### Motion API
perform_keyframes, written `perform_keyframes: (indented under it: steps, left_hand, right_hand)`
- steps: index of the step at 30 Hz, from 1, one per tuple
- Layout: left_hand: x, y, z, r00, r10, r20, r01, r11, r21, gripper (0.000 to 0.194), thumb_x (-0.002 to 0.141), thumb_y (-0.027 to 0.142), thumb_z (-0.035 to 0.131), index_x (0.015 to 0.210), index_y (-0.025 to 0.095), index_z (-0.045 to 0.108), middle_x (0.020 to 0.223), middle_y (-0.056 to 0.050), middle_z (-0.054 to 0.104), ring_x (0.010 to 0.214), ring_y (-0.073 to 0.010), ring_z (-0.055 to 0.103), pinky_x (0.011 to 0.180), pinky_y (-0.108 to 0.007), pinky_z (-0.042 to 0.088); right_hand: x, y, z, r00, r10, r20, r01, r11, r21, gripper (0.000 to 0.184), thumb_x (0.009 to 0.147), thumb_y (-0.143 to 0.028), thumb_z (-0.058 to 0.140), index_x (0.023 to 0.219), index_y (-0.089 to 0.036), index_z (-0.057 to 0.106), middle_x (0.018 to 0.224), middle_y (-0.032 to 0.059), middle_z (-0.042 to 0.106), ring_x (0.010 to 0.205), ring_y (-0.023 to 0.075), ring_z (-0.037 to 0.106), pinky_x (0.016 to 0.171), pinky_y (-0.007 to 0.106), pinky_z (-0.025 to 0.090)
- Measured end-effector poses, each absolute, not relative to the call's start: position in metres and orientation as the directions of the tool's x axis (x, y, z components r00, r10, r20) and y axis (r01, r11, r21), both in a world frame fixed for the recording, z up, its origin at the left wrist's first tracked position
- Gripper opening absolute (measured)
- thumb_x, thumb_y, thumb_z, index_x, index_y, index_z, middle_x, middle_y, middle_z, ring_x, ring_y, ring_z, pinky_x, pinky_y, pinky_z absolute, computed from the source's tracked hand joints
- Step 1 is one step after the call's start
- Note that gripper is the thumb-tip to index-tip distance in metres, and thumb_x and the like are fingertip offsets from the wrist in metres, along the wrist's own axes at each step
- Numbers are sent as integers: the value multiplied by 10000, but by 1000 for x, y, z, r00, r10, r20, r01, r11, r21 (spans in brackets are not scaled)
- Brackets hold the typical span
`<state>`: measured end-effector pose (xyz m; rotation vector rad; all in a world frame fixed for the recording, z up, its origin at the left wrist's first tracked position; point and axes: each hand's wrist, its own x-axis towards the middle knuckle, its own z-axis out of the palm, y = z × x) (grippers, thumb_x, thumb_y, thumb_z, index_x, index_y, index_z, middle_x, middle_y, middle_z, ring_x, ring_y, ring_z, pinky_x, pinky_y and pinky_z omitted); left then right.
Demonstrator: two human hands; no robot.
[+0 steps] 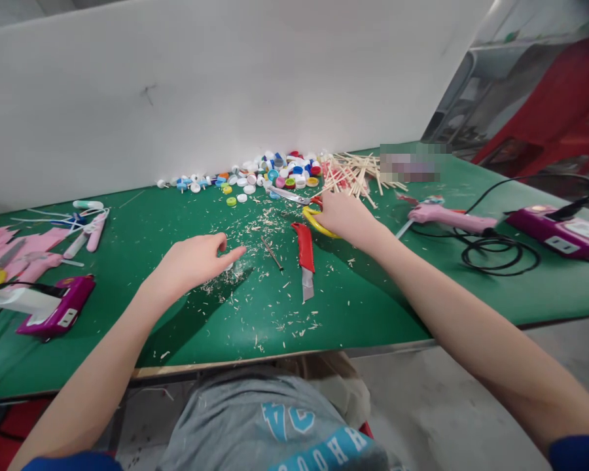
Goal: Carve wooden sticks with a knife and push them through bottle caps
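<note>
My right hand [346,216] grips a pair of scissors [290,196] by the red and yellow handles, with the blades pointing left toward the bottle caps. Most of its fingers are hidden from above. My left hand [196,261] hovers over the green table with thumb and index finger apart and no object visible in it. Small pale shavings [233,281] lie scattered beneath and around it. Between the hands are a thin metal nail or screw [271,253] and a box cutter [304,252] in a red casing, its broad blade toward me.
Colourful bottle caps [279,173] and wooden sticks [356,171] are heaped along the white partition [226,78]. At right lie a pink glue gun [451,217], cable and purple power strip [559,232]. Another purple power strip [73,304] and pink cloth pieces [44,243] lie left.
</note>
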<state>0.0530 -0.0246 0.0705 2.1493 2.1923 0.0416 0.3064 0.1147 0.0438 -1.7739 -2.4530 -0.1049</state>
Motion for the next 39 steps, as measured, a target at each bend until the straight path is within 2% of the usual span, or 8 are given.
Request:
perform_keyframes:
  steps: [5, 10, 15, 20, 23, 26, 32, 39]
  left_hand:
    - [48, -20, 58, 38, 999, -23, 999, -37, 20, 462, 837, 654, 442, 659, 231, 498, 662, -48, 646, 538, -195, 533, 461, -287, 285]
    - [45, -22, 53, 55, 996, -74, 998, -52, 43, 376, 856, 573, 459, 704, 235, 524, 725, -45, 659, 598, -208, 558, 484, -288, 304]
    - [44, -22, 56, 109, 991, -74, 969, -90, 232, 323, 905, 533, 408, 836, 251, 551, 799, -20, 650, 638, -181, 554, 535, -289, 358]
    - [47, -20, 56, 182, 983, -27, 897, -155, 415, 303, 938, 504, 390, 946, 250, 556, 905, -15, 640, 711, -152, 555, 623, -292, 408]
    - [48, -18, 53, 216, 976, 14, 855, -196, 479, 280, 942, 493, 406, 983, 252, 544, 993, -17, 638, 832, -160, 579, 705, -305, 432]
    - [48, -16, 50, 237, 970, 53, 820, -229, 524, 273, 941, 489, 417, 994, 249, 535, 1022, -17, 629, 894, -163, 582, 767, -313, 440]
    - [51, -13, 41, 236, 971, 38, 815, -219, 536, 266, 966, 448, 348, 1030, 246, 510, 856, -2, 564, 680, -135, 494, 617, -281, 386]
    - [57, -11, 34, 238, 970, 59, 817, -232, 527, 261, 974, 426, 326, 1024, 235, 498, 888, -11, 556, 735, -149, 505, 680, -302, 402]
  right_hand:
    - [318, 129, 41, -308, 942, 134, 948, 316, -42, 473, 889, -490, 455, 1031, -62, 598, 961, 174, 630, 828, 238, 572, 631, 321, 378]
    - [323, 138, 35, -308, 945, 110, 947, 316, -65, 414, 849, -396, 518, 1077, -55, 575, 934, 164, 618, 775, 206, 554, 614, 305, 371]
    - [325, 143, 27, -329, 938, 112, 937, 339, -88, 385, 813, -353, 555, 1074, -70, 563, 974, 150, 608, 762, 175, 537, 619, 286, 381]
    - [329, 152, 23, -382, 914, 138, 917, 393, -70, 393, 815, -341, 561, 1085, -56, 574, 988, 160, 597, 835, 209, 537, 719, 324, 427]
    - [331, 154, 27, -414, 884, 219, 900, 433, -46, 377, 863, -269, 461, 1131, -28, 573, 1062, 195, 574, 979, 261, 522, 856, 388, 426]
    - [330, 152, 35, -437, 822, 365, 879, 477, -20, 433, 904, -180, 301, 1219, 0, 538, 1186, 222, 512, 1169, 295, 431, 1011, 441, 344]
    - [313, 131, 39, -563, 671, 483, 778, 628, 33, 409, 957, -244, 289, 1208, -95, 576, 1227, 147, 508, 1142, 243, 423, 1041, 405, 328]
    - [306, 121, 27, -673, 607, 423, 709, 693, 132, 470, 837, -56, 332, 1227, -112, 587, 1242, 111, 504, 1098, 239, 409, 984, 362, 348]
